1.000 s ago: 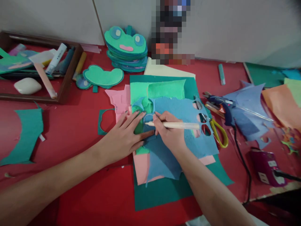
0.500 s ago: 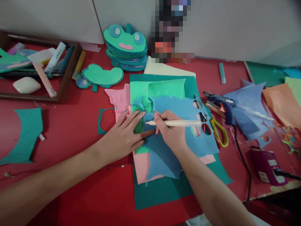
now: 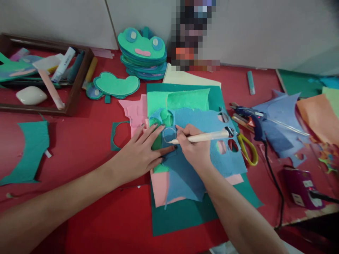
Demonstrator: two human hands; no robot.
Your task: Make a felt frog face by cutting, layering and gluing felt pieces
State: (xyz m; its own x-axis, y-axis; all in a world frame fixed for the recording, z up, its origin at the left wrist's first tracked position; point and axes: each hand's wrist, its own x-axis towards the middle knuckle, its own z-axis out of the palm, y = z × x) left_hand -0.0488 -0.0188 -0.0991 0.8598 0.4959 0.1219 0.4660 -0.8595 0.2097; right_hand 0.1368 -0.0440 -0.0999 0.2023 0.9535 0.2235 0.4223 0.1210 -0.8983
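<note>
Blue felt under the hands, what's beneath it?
Light green felt, pink felt and a dark green sheet show under the blue felt, with yellow-handled scissors sticking out right. What lies under its middle is hidden.

Craft workspace (home or workshop, can't tell): red tabletop point(image 3: 90, 218), hole-cut blue felt-like sheet point(image 3: 197, 120), stacked frog faces point(image 3: 145, 44), yellow-handled scissors point(image 3: 250, 144), glue gun point(image 3: 259, 127), markers point(image 3: 64, 65) in brown tray point(image 3: 76, 86).
</note>
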